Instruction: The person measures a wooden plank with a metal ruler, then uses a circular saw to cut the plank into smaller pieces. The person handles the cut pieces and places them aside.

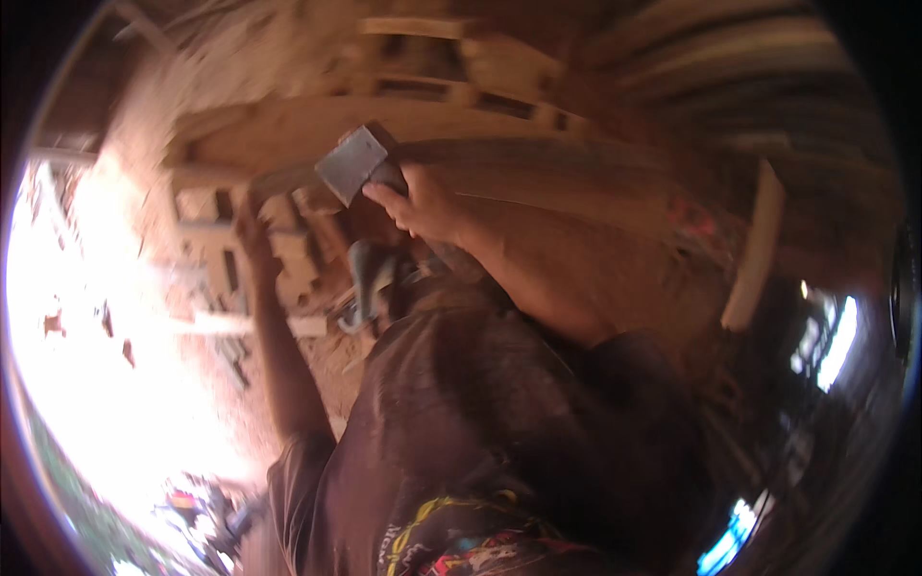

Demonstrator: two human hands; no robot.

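Note:
My right hand point(423, 202) is closed round a tool with a squarish grey head point(353, 165), gripping it close below the head. The tool is raised over a long wooden board, and part of its dark handle runs back beneath my hand. My left hand point(254, 235) is lower to the left, at some wooden pieces with slots cut in them point(298, 254). Motion smears its fingers, and whether they hold a piece cannot be made out. Just in front of my body is a blurred greyish object point(370, 274) of unclear kind.
A wooden frame with rectangular openings point(413, 58) lies at the far side. Brown boards point(730, 58) spread across the far right, and a pale wooden bar point(756, 250) stands out at the right. A pale strip point(259, 324) crosses the dusty ground, with strong glare further left.

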